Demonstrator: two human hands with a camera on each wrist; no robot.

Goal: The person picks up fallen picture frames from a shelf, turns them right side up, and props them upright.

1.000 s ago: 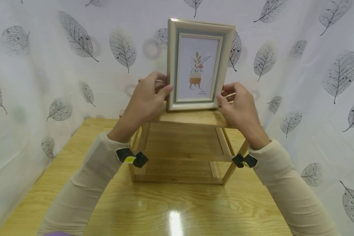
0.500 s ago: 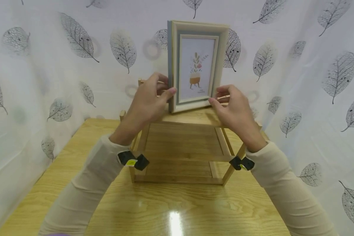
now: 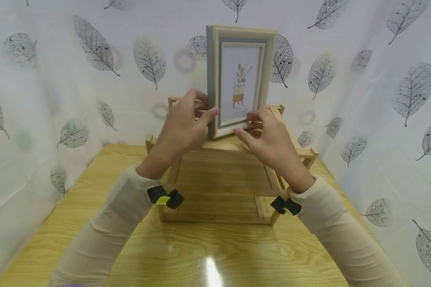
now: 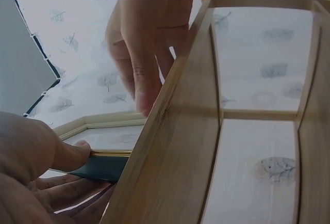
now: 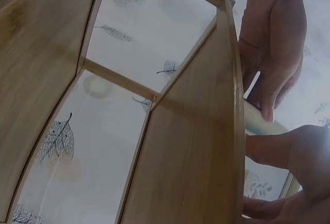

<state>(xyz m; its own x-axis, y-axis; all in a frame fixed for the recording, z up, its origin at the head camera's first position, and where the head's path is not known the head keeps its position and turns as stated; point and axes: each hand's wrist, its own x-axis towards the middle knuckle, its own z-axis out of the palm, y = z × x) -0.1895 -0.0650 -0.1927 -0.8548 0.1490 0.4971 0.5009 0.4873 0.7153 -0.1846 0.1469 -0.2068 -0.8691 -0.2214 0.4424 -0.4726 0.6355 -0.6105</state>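
Note:
A cream picture frame (image 3: 237, 36) with blue-grey sides holds a print of a potted plant. It stands upright, turned slightly to the right, at the top board of a small wooden shelf (image 3: 230, 144). My left hand (image 3: 186, 119) pinches its lower left edge, thumb in front, fingers partly hidden behind. My right hand (image 3: 267, 139) overlaps the lower right corner, thumb and fingers apart in front of it. In the left wrist view, the frame's dark side (image 4: 100, 167) shows by the left thumb. In the right wrist view, the print (image 5: 260, 180) shows between the right hand's fingers.
Below the top board, the shelf has two lower boards (image 3: 219, 205) and slanted legs. It stands on a light wood-grain table (image 3: 215, 243). A white curtain (image 3: 122, 95) with dark leaf prints surrounds the table at the back and sides.
The frame has turned so that more of its left side shows. My right hand has left its right edge and moved left across the lower corner. My left hand keeps its hold.

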